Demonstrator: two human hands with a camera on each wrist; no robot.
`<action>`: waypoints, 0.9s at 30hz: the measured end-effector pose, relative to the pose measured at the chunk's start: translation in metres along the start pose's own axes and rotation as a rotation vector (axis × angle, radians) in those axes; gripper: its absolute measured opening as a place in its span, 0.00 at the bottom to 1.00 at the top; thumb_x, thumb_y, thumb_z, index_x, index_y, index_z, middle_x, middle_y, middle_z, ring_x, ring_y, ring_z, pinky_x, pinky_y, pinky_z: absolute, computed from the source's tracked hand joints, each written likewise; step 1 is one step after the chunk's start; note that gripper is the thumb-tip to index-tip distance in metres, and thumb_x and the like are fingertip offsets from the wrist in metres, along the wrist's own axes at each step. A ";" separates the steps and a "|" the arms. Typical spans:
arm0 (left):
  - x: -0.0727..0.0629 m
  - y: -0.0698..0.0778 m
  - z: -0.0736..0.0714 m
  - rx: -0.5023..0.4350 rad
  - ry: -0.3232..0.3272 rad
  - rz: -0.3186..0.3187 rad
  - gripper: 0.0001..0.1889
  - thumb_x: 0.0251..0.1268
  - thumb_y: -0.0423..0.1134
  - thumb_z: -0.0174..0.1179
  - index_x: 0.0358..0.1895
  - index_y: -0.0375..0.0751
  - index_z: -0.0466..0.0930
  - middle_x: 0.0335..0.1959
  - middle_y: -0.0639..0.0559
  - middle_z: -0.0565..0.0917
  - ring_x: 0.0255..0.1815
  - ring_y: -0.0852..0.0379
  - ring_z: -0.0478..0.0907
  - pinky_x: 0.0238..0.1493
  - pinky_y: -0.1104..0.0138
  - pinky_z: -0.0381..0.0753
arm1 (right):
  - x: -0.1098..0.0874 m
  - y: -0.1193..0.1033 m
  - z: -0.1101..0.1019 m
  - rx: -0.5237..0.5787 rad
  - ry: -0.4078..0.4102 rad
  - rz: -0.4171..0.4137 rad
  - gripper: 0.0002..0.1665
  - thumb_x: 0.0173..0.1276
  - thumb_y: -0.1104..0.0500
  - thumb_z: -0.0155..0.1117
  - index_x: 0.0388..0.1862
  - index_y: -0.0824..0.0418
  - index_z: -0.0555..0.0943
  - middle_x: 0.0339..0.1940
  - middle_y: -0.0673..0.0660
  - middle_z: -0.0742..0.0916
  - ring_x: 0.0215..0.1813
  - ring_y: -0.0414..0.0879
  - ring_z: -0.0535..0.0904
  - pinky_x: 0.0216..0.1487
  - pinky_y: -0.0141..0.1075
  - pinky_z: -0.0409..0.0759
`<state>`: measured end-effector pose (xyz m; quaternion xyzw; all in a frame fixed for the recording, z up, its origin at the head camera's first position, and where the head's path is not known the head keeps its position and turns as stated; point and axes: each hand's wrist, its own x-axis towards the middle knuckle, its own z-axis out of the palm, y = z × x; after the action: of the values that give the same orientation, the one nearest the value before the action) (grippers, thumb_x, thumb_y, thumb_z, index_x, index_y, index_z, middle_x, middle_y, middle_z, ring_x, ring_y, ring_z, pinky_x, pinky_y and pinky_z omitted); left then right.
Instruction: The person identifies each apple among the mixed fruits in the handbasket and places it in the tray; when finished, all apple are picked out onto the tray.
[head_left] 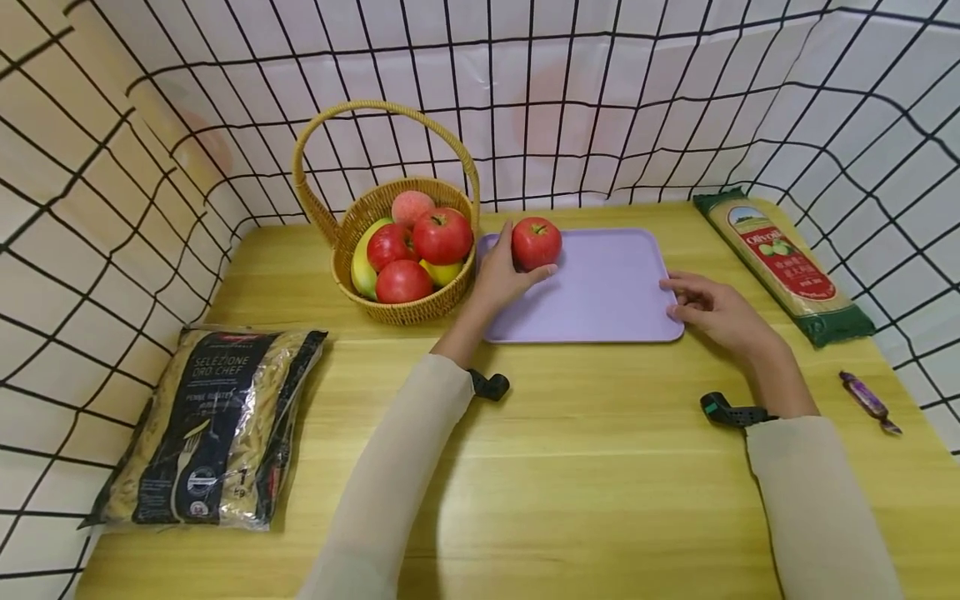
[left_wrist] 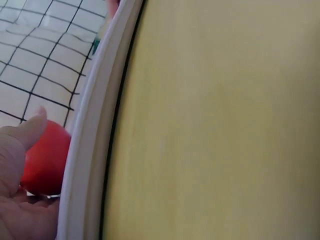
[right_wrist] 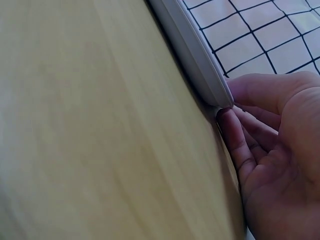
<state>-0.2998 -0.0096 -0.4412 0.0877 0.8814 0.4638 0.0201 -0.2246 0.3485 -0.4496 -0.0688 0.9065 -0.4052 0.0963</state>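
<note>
On the left part of a lilac tray (head_left: 600, 287) is a red apple (head_left: 537, 242). My left hand (head_left: 504, 275) holds it from the left, index finger behind and thumb along its near side. The left wrist view shows the apple (left_wrist: 47, 159) between thumb and fingers, just past the tray's edge (left_wrist: 90, 135). At the tray's right edge my right hand (head_left: 712, 310) pinches the rim. In the right wrist view, the thumb and a fingertip (right_wrist: 231, 127) meet the tray's corner (right_wrist: 212, 85) from either side.
A wicker basket (head_left: 408, 312) with apples, a peach and bananas stands left of the tray. A penne bag (head_left: 210, 429) lies front left. At right are an Olivoilà pasta pack (head_left: 783, 258) and a purple wrapped candy (head_left: 868, 400). Black-grid cloth walls surround the wooden table.
</note>
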 end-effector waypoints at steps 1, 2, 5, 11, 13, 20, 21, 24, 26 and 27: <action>-0.004 0.001 -0.002 -0.003 -0.012 0.001 0.62 0.56 0.61 0.75 0.85 0.47 0.42 0.82 0.45 0.62 0.81 0.47 0.61 0.81 0.52 0.62 | 0.000 0.000 0.000 -0.002 -0.002 0.001 0.30 0.79 0.50 0.61 0.76 0.57 0.73 0.83 0.57 0.65 0.54 0.42 0.67 0.48 0.21 0.66; -0.008 0.002 -0.004 -0.004 -0.023 0.001 0.63 0.56 0.61 0.75 0.85 0.47 0.41 0.82 0.45 0.61 0.82 0.48 0.60 0.81 0.52 0.61 | 0.000 0.001 0.001 -0.003 -0.007 0.004 0.30 0.79 0.50 0.61 0.76 0.57 0.73 0.83 0.57 0.64 0.54 0.42 0.67 0.48 0.21 0.66; -0.022 0.010 -0.013 0.017 -0.032 0.012 0.63 0.55 0.60 0.75 0.85 0.47 0.42 0.83 0.47 0.60 0.83 0.49 0.58 0.81 0.52 0.60 | -0.001 0.002 0.002 -0.003 -0.018 0.008 0.30 0.79 0.51 0.61 0.76 0.57 0.72 0.83 0.57 0.65 0.53 0.41 0.67 0.47 0.21 0.67; -0.047 0.036 -0.043 0.004 0.020 0.147 0.50 0.57 0.56 0.76 0.80 0.43 0.62 0.73 0.45 0.75 0.69 0.45 0.77 0.70 0.55 0.77 | 0.000 0.004 0.000 0.011 -0.016 0.002 0.30 0.79 0.51 0.62 0.76 0.57 0.72 0.80 0.58 0.68 0.53 0.40 0.67 0.47 0.20 0.67; -0.052 0.043 -0.054 -0.037 0.048 0.205 0.46 0.56 0.54 0.78 0.76 0.44 0.69 0.67 0.45 0.81 0.62 0.45 0.83 0.65 0.58 0.81 | 0.001 0.004 -0.001 0.017 -0.013 -0.004 0.30 0.79 0.52 0.62 0.76 0.57 0.72 0.81 0.58 0.67 0.53 0.40 0.67 0.47 0.21 0.67; -0.068 0.051 -0.088 -0.006 0.138 0.289 0.45 0.47 0.59 0.81 0.71 0.52 0.75 0.62 0.56 0.84 0.56 0.59 0.82 0.62 0.63 0.81 | 0.001 0.004 -0.003 0.006 -0.024 0.002 0.31 0.79 0.52 0.62 0.77 0.56 0.72 0.84 0.57 0.63 0.54 0.41 0.66 0.47 0.21 0.66; -0.069 0.051 -0.092 0.016 0.152 0.299 0.45 0.47 0.60 0.81 0.71 0.52 0.76 0.62 0.56 0.84 0.57 0.58 0.82 0.63 0.62 0.81 | 0.000 0.004 -0.002 0.011 -0.024 0.003 0.31 0.79 0.52 0.62 0.77 0.56 0.72 0.84 0.57 0.63 0.54 0.41 0.66 0.48 0.20 0.66; -0.072 0.049 -0.106 0.080 0.200 0.316 0.45 0.45 0.63 0.80 0.70 0.52 0.77 0.63 0.55 0.83 0.62 0.56 0.79 0.64 0.59 0.78 | 0.000 0.004 -0.002 0.029 -0.028 0.002 0.31 0.79 0.52 0.61 0.77 0.57 0.71 0.84 0.57 0.62 0.54 0.41 0.66 0.48 0.20 0.67; -0.074 0.047 -0.115 0.109 0.224 0.305 0.46 0.44 0.65 0.79 0.70 0.53 0.77 0.65 0.56 0.82 0.65 0.53 0.77 0.66 0.57 0.78 | 0.000 0.003 -0.002 0.033 -0.026 0.001 0.31 0.79 0.52 0.62 0.77 0.57 0.72 0.84 0.58 0.62 0.54 0.40 0.66 0.48 0.19 0.67; -0.074 0.046 -0.119 0.113 0.235 0.293 0.46 0.44 0.65 0.79 0.70 0.54 0.76 0.66 0.56 0.82 0.66 0.52 0.77 0.65 0.55 0.78 | 0.000 0.003 -0.002 0.034 -0.025 0.001 0.31 0.79 0.52 0.62 0.77 0.57 0.72 0.84 0.57 0.62 0.54 0.40 0.67 0.48 0.19 0.67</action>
<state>-0.2344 -0.0938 -0.3388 0.1610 0.8801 0.4187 -0.1557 -0.2250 0.3517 -0.4502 -0.0719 0.8983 -0.4196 0.1089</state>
